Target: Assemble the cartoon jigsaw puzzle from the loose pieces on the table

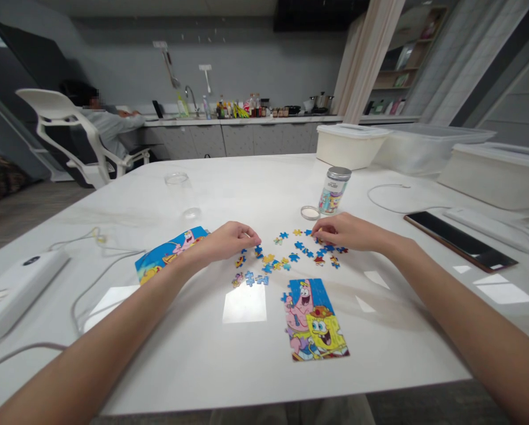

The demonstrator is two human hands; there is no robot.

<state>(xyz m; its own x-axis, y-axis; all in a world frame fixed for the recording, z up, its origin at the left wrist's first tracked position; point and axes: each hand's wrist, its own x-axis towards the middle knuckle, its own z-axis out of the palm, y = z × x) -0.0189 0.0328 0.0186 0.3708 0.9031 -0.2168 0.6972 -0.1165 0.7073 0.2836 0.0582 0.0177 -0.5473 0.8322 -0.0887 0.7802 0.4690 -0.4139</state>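
Observation:
Loose jigsaw pieces (294,258), mostly blue and yellow, lie scattered between my hands. My left hand (232,241) is at their left side, thumb and forefinger pinched at a small blue piece (258,251). On the right, my right hand (342,230) bends over other pieces with its fingers closed; its palm hides some of them, and what it grips cannot be made out. Nearer to me lies a partly assembled cartoon puzzle (315,319), its left edge uneven. A colourful picture sheet (169,255) is partly covered by my left forearm.
Behind my right hand stand a printed can with a metal lid (334,189) and a round lid (310,212). A clear cup (179,186) lies at the back left. A phone (459,241), cables, a power strip (20,289) and storage boxes (350,143) surround the area. A person sits beyond the table.

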